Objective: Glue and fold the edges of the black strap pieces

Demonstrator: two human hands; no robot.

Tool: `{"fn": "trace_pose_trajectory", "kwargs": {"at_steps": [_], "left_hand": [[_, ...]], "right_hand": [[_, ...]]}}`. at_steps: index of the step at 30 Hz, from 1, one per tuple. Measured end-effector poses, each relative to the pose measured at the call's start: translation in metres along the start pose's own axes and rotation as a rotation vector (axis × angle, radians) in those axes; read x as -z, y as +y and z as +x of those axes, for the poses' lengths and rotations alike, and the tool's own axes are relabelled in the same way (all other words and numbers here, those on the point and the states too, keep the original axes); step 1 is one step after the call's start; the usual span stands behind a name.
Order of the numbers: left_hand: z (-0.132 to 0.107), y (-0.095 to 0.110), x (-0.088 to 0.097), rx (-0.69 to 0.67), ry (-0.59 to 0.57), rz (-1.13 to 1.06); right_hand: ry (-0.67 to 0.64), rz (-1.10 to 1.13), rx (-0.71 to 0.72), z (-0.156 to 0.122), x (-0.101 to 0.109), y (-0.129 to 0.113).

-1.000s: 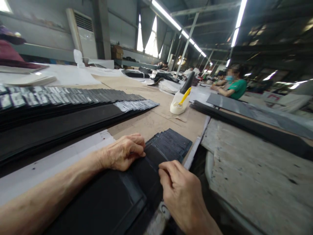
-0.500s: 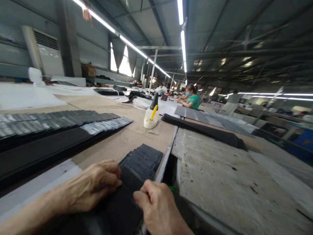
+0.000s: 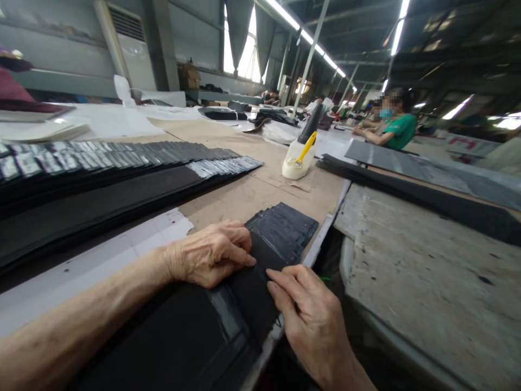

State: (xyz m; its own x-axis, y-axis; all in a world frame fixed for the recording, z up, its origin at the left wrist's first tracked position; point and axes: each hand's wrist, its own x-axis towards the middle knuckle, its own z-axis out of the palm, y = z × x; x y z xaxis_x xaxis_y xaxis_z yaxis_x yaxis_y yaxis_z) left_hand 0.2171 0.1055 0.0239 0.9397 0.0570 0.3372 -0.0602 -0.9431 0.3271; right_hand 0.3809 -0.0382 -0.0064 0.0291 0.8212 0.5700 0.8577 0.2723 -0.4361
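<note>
My left hand (image 3: 222, 252) rests on a black sheet-like piece (image 3: 264, 247), its fingers bent and its thumb and fingertips pressed together at the surface. Close to its right, my right hand (image 3: 311, 304) pinches the same piece near its right edge with thumb and index finger. Beyond the fingers lies a fanned stack of black pieces (image 3: 287, 225), edges overlapping in steps. Nearer me, a larger black panel (image 3: 175, 336) with a greyish shiny strip covers the table edge, partly under my left forearm. Whether the material is leather or cloth I cannot tell.
Long rows of overlapping black strips (image 3: 122, 157) lie at left. A white cut-open container (image 3: 293, 169) with a yellow-handled brush (image 3: 308, 145) stands ahead. On the right is a stained board (image 3: 423, 260), beyond a dark gap. A person in green (image 3: 401, 130) sits farther back.
The view has swung left and down, so everything sits farther right and higher. My hands' fingertips are closer together on the black piece, and a greyish strip now shows below them.
</note>
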Motion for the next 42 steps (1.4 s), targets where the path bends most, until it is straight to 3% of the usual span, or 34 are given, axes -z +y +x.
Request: {"fn": "trace_pose_trajectory", "kwargs": {"at_steps": [10, 17, 25, 29, 31, 36, 42], "left_hand": [[0.004, 0.005, 0.003, 0.012, -0.071, 0.098], [0.001, 0.005, 0.0, 0.017, -0.032, 0.081], [0.002, 0.005, 0.0, 0.029, -0.035, 0.054], [0.001, 0.006, -0.001, 0.039, -0.035, 0.068], [-0.001, 0.005, -0.002, 0.055, -0.008, 0.04], [-0.012, -0.005, 0.001, 0.146, 0.223, -0.179], [-0.019, -0.005, 0.004, 0.225, 0.122, -0.295]], "right_hand": [[-0.06, -0.108, 0.189, 0.002, -0.005, -0.003], [-0.083, 0.138, 0.02, 0.005, 0.0, 0.005], [-0.144, -0.064, 0.203, 0.002, -0.003, 0.0], [-0.141, -0.088, 0.178, 0.006, 0.0, 0.002], [-0.106, -0.097, 0.173, 0.01, 0.0, 0.002], [-0.082, -0.129, 0.247, 0.014, -0.004, 0.002], [-0.169, -0.075, 0.234, 0.029, -0.001, 0.011]]}}
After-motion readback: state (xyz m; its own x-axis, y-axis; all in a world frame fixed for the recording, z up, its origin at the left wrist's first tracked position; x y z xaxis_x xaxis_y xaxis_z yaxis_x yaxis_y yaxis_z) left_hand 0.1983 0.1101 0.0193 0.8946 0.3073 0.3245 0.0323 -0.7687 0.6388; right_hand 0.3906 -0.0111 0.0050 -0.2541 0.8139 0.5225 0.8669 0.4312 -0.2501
